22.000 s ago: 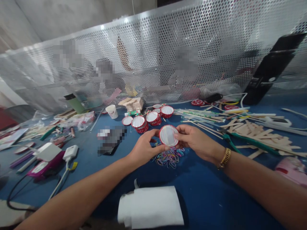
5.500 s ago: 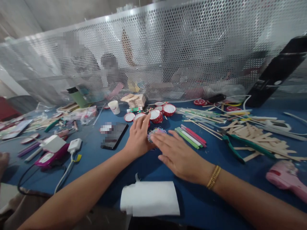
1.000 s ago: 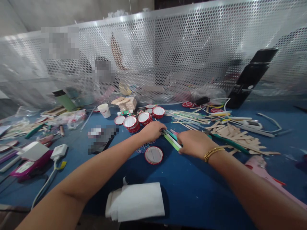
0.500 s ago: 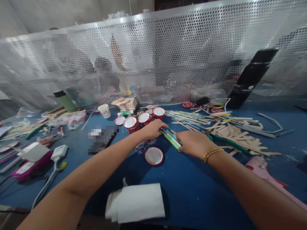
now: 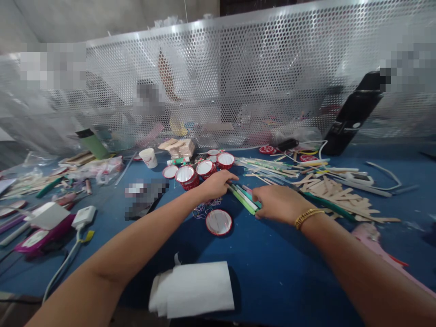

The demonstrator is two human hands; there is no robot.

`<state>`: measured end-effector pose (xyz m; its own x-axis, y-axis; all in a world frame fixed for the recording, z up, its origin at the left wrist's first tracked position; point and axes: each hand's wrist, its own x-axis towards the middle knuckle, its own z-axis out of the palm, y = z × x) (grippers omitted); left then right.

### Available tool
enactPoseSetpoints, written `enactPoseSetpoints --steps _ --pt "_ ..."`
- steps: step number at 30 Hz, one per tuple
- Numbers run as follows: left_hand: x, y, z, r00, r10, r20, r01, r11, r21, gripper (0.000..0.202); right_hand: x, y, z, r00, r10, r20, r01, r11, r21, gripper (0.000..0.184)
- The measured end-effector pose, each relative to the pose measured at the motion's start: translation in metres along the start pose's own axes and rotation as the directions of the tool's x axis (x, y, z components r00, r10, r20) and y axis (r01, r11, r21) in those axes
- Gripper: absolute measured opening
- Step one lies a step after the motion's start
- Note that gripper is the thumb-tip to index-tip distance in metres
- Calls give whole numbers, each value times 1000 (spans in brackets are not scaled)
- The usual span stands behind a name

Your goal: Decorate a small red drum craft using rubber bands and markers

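Note:
A small bunch of slim coloured pens (image 5: 245,201), green, white, teal and pink, lies slanted low over the table between my hands. My left hand (image 5: 218,182) has its fingers closed at the far, dark-tipped end. With a gold bracelet at the wrist, my right hand (image 5: 276,203) closes its thumb and fingers on the near end. Tangled coloured thread (image 5: 206,209) lies under my left wrist. Just in front sits a round red-rimmed lid (image 5: 218,222), pale inside. Red-rimmed cups (image 5: 187,176) stand beyond my left forearm.
Wooden sticks (image 5: 335,195) and green-handled pliers (image 5: 329,205) lie to the right, near a pink glue gun (image 5: 376,243). A folded white cloth (image 5: 199,289) is in front. Left are a phone (image 5: 148,200), paper cup (image 5: 148,158) and charger (image 5: 84,217). A perforated metal screen (image 5: 259,81) stands behind.
My right hand has shifted slightly right along the pens' near end, baring a little more of the green one. My left hand has barely moved.

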<state>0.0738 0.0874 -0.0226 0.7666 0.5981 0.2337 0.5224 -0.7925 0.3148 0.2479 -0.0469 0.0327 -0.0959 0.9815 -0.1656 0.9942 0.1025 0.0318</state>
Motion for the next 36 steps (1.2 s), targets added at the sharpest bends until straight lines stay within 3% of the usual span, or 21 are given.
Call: enactPoseSetpoints --steps 7,17,22,31,36 --pt "3 9 -1 1000 -7 30 5 997 81 43 -5 21 -16 987 148 62 -145 988 -55 12" --pt "11 19 5 992 10 128 -26 992 122 48 -10 14 -13 971 194 142 -174 975 -141 38" --pt "10 23 5 989 21 146 -38 993 113 48 -9 4 -10 973 166 162 -143 980 -140 28" --pt "10 21 7 991 23 129 -34 996 88 47 -9 11 -9 956 216 197 -181 967 -180 30" --pt "11 22 8 992 23 127 -34 995 90 47 -8 3 -8 960 161 228 -126 979 -159 34"
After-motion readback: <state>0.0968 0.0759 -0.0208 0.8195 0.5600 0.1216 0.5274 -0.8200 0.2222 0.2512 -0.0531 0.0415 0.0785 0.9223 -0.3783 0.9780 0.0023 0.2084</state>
